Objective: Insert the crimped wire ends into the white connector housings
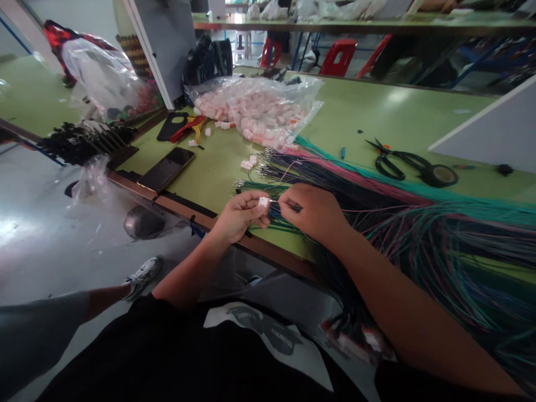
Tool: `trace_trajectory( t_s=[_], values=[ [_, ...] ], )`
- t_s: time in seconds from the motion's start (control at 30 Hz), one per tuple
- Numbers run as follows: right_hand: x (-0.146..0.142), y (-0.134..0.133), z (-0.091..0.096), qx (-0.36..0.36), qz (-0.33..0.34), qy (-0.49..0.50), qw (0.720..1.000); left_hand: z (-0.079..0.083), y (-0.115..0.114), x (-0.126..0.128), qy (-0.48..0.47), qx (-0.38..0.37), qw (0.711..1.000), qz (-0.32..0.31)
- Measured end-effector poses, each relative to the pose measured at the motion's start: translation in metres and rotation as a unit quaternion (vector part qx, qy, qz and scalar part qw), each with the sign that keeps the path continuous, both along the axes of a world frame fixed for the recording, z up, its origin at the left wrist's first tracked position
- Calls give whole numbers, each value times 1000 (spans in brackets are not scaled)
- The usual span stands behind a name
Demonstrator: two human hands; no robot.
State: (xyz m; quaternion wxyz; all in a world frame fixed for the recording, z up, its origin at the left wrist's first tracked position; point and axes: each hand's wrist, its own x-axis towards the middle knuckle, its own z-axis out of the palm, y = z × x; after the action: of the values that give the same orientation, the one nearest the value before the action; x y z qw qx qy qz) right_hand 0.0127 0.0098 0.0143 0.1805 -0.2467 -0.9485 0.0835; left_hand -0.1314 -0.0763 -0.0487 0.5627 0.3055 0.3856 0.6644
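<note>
Two hands over counter, left grip pinching connector, right grip pinching wire, bag of pink-white connectors behind, shirt print unreadable.

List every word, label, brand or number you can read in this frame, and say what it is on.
Nothing reads clearly.
Print on the black shirt: lettering, upside down, too blurred to quote.
Screen of the phone: dark, no text.
On the bag of connectors: no label shows.
On the white connector in the left hand and the wire in the right hand: no marking shows.
</note>
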Motion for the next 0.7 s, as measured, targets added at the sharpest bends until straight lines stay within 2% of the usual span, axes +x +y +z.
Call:
trace_trajectory(
  t_s=[0.43,0.7],
  values=[
    [-2,-2,-5,31,-7,-35,999,3,1,-1,-22,-11,1000,-3],
    [-3,-1,-7,26,-9,-41,999,1,2,0,-12,-17,1000,-6]
  ],
)
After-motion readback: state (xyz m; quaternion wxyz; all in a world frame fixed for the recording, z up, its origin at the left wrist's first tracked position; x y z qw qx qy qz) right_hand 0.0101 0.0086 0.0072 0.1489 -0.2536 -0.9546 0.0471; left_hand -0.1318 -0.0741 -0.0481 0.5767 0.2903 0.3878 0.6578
